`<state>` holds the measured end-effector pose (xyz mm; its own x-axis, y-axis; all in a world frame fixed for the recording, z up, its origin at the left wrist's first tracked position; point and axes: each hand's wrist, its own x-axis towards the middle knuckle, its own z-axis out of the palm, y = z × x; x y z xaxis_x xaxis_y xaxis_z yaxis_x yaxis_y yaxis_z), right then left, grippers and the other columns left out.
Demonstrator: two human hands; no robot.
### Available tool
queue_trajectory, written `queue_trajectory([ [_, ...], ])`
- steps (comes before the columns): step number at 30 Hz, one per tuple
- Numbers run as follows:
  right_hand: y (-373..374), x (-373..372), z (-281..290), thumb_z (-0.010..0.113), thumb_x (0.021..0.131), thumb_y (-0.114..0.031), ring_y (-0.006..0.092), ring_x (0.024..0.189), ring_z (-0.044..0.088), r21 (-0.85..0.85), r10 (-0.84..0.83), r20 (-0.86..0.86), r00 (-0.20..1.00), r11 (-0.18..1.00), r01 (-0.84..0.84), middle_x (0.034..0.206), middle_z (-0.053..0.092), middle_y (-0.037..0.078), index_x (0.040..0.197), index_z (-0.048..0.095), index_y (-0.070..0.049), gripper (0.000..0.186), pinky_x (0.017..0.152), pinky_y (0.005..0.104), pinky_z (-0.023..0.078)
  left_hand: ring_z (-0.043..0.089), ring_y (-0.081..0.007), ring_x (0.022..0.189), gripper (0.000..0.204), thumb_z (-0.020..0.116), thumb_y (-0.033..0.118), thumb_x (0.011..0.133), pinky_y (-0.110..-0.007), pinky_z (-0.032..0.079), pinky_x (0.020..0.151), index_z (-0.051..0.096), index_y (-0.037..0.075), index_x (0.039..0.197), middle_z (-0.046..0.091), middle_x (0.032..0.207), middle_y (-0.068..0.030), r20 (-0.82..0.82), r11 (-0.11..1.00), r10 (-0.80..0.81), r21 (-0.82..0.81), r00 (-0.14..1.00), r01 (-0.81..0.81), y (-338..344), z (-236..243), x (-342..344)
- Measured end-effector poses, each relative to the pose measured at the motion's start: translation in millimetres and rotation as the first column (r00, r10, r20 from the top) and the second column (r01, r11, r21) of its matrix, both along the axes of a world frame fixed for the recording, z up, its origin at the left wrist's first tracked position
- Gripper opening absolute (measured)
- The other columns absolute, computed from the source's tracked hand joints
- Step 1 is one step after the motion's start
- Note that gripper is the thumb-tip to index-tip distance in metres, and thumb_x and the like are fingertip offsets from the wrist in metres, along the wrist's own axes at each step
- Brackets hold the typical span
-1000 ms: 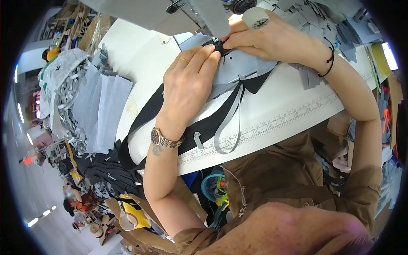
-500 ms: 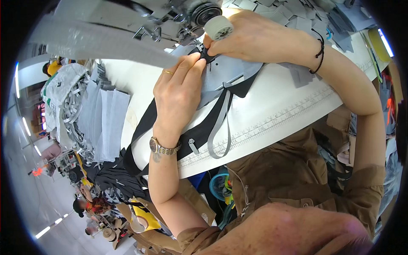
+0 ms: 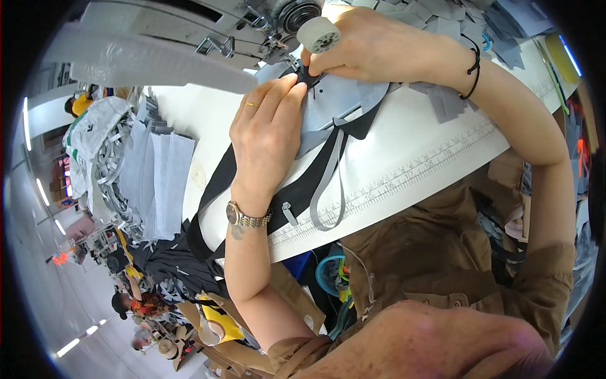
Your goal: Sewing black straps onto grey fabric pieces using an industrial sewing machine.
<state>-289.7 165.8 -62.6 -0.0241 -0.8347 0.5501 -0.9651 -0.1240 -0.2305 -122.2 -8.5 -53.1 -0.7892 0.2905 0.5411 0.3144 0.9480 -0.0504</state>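
Black fabric (image 3: 305,183) runs in a long strip over the white table to the presser foot (image 3: 293,62) of a sewing machine. My left hand (image 3: 268,123) presses its closed fingertips on the fabric just in front of the foot. From the right, my right hand (image 3: 363,47) pinches the same fabric with thumb and fingers, close to the foot; some fingers are hidden. A thin grey strip (image 3: 343,183) hangs in a loop from the fabric. A grey zipper pull (image 3: 289,213) lies on the strip near the table edge. The stitching point is mostly hidden by my fingers.
The machine's pale handwheel (image 3: 319,35) overhangs my right hand. A ruler scale (image 3: 404,180) runs along the table's near edge. Stacked grey fabric pieces (image 3: 154,183) lie at left, beside a bulging bag (image 3: 98,139). Loose grey pieces (image 3: 442,104) lie at right. People work far left.
The view has shifted slightly. Both hands keep their hold by the presser foot, and the fabric around my fingertips has shifted a little.
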Motion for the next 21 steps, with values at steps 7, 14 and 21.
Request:
queue_trajectory([
  [7, -5.9, -9.2, 10.5, 0.062, 0.090, -0.018, 0.0330, 0.083, 0.068, 0.421, 0.004, 0.016, 1.000, 0.907, -0.011, 0.087, 0.069, 0.015, 0.090, 0.068, -0.002, 0.017, 0.079, 0.0465, 0.054, 0.069, -0.0229, 0.096, 0.015, 0.076, 0.007, 0.081, -0.038, 0.055, 0.089, 0.073, 0.005, 0.096, 0.075, 0.104, -0.0042, -0.005, 1.000, 0.001, -0.017, 1.000, -0.001, -7.5, 2.2, -2.8],
  [14, -14.2, -5.8, 8.2, 0.062, 0.081, -0.013, 0.0332, 0.081, 0.067, 0.039, -0.175, -0.195, 0.965, 0.982, 0.185, 0.080, 0.069, 0.016, 0.076, 0.068, -0.001, 0.014, 0.081, 0.0432, 0.052, 0.066, -0.0294, 0.104, 0.017, 0.073, 0.006, 0.086, -0.047, 0.047, 0.100, 0.076, 0.009, 0.102, 0.077, 0.108, -0.0029, -0.029, 0.998, 0.061, -0.033, 0.998, -0.062, -21.3, -0.9, -12.6],
  [21, -12.4, -5.2, 8.5, 0.062, 0.077, -0.014, 0.0277, 0.085, 0.064, -0.085, -0.185, -0.300, 0.936, 0.982, 0.167, 0.079, 0.067, 0.013, 0.073, 0.067, -0.004, 0.012, 0.087, 0.0404, 0.047, 0.064, -0.0327, 0.104, 0.019, 0.067, 0.007, 0.093, -0.046, 0.045, 0.100, 0.075, 0.010, 0.110, 0.076, 0.110, -0.0052, 0.057, 0.988, 0.150, 0.014, 0.987, -0.151, -25.9, -8.2, -8.6],
])
